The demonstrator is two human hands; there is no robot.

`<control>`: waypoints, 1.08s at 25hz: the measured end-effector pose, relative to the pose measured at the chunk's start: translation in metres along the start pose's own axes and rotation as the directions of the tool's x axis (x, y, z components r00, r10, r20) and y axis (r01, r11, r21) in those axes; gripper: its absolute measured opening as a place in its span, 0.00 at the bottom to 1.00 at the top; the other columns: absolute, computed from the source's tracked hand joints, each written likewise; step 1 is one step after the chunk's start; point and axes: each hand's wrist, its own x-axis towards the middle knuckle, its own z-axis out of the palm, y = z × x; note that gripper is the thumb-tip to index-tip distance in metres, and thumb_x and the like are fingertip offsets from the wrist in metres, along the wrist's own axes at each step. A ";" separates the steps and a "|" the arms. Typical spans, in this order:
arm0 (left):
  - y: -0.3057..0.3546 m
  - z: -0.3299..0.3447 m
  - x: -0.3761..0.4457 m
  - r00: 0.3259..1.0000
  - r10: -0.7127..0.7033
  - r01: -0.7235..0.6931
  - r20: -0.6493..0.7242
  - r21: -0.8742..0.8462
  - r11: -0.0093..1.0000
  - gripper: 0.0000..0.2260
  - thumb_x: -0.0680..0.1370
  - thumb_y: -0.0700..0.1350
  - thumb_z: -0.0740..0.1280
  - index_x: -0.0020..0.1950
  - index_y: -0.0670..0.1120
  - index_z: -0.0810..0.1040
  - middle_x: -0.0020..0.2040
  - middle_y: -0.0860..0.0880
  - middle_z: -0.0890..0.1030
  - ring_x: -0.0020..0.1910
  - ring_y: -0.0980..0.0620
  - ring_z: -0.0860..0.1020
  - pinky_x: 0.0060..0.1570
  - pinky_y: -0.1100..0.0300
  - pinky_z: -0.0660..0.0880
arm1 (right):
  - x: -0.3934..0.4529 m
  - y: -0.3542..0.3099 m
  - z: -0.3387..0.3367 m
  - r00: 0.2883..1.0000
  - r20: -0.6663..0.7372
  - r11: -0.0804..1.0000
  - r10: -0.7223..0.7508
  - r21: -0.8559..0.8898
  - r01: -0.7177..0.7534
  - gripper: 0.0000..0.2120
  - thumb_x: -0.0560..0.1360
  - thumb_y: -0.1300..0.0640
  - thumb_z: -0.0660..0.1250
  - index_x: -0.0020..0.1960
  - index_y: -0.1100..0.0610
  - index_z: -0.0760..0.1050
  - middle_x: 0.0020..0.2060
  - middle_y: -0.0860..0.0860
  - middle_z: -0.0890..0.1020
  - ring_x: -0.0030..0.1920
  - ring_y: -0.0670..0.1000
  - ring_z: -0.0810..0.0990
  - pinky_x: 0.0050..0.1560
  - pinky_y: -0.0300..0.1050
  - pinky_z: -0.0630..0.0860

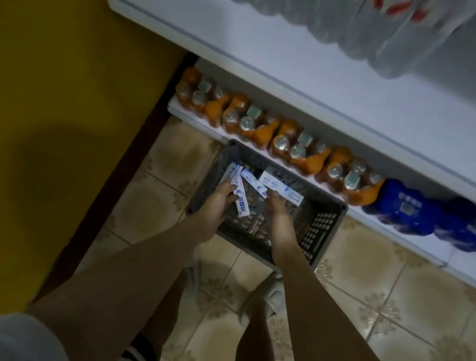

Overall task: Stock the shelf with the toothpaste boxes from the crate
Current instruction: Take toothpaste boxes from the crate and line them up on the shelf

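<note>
A: Left hand (215,205), fingers closed round a fan of white-and-blue cardboard toothpaste boxes (237,185), long axes toward 11 o'clock.

B: Right hand (276,211) grips another box (281,188), lying crosswise over the grey slotted plastic crate (322,227); white shelf (281,70) at 12.

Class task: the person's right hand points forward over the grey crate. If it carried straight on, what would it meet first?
Probably the toothpaste box already at the right hand's fingertips; beyond it, the crate's far wall. Depth is unclear.
</note>
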 end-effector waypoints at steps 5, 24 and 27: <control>-0.075 -0.012 0.149 0.994 -0.097 0.097 -0.056 -0.007 0.995 0.21 0.84 0.53 0.54 0.73 0.44 0.68 0.69 0.45 0.73 0.68 0.50 0.70 0.60 0.63 0.66 | 0.131 0.085 0.014 0.992 -0.078 0.995 0.104 0.000 -0.104 0.28 0.79 0.36 0.56 0.75 0.48 0.67 0.74 0.53 0.68 0.71 0.56 0.68 0.66 0.53 0.66; -0.207 -0.020 0.415 0.951 -0.275 0.269 -0.137 -0.060 0.961 0.18 0.83 0.47 0.59 0.70 0.42 0.70 0.61 0.39 0.78 0.59 0.41 0.78 0.58 0.47 0.77 | 0.386 0.246 0.011 1.000 0.006 0.912 0.010 -0.409 -0.007 0.18 0.80 0.60 0.61 0.70 0.60 0.68 0.57 0.52 0.75 0.54 0.51 0.77 0.36 0.34 0.70; -0.207 -0.016 0.402 0.953 -0.258 0.258 -0.160 -0.024 0.966 0.16 0.82 0.46 0.59 0.69 0.43 0.69 0.60 0.40 0.78 0.59 0.42 0.78 0.58 0.48 0.77 | 0.374 0.244 0.005 1.000 -0.021 0.915 -0.021 -0.402 0.011 0.11 0.81 0.59 0.62 0.62 0.59 0.68 0.55 0.52 0.75 0.48 0.49 0.78 0.37 0.37 0.75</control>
